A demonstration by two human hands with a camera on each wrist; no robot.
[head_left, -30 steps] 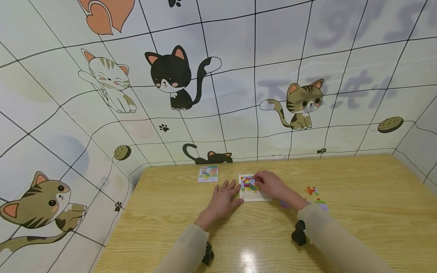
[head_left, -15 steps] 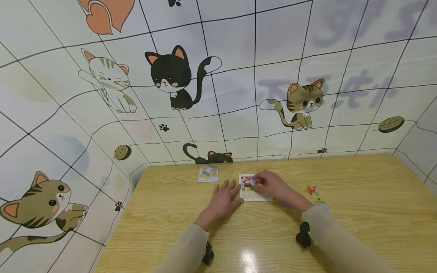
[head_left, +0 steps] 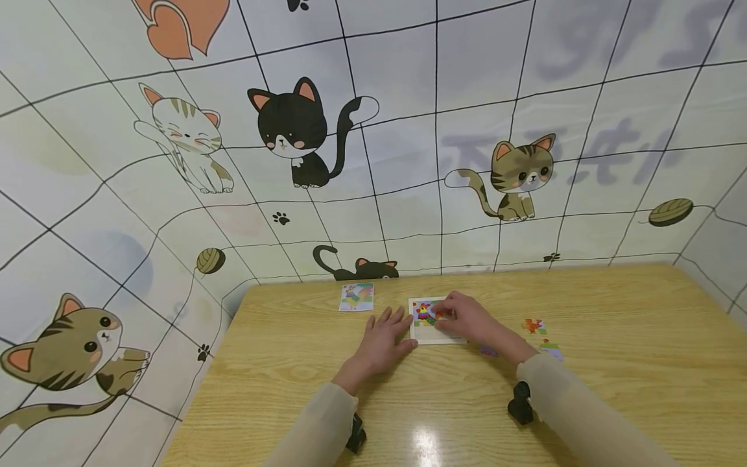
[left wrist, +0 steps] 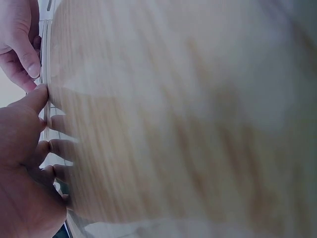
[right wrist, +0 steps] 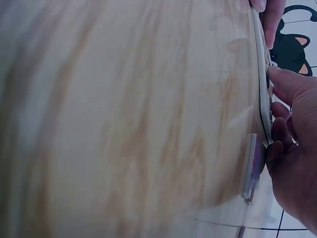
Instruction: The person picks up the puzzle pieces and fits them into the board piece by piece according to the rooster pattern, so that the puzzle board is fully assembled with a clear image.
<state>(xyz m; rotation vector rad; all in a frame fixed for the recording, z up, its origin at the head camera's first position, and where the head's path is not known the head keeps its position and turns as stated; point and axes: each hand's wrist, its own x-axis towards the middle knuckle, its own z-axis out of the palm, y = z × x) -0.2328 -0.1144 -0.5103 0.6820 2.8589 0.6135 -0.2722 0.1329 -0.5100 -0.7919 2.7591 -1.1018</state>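
A white-framed jigsaw puzzle board [head_left: 428, 338] lies flat on the table, its upper part filled with a colourful bird picture. My left hand [head_left: 384, 340] rests on the table with fingers spread, fingertips and thumb at the board's left edge. Over the board's upper right, my right hand [head_left: 471, 319] pinches a puzzle piece between thumb and fingers; the piece is mostly hidden, with some orange and blue showing. The right wrist view shows the right hand [right wrist: 297, 134] low at the board's edge [right wrist: 262, 94]. In the left wrist view, the left thumb [left wrist: 37, 96] touches the board's edge.
A picture card [head_left: 356, 297] with a similar bird lies behind the left hand. Loose puzzle pieces lie to the right: an orange one [head_left: 533, 325], a green-and-purple one [head_left: 551, 350] and a purple one [head_left: 489, 351] partly under the right forearm. A cat-patterned wall [head_left: 408, 194] borders the table's back.
My right hand has shifted slightly to the right over the board, and orange now shows beside its fingers. The left hand stays in place.
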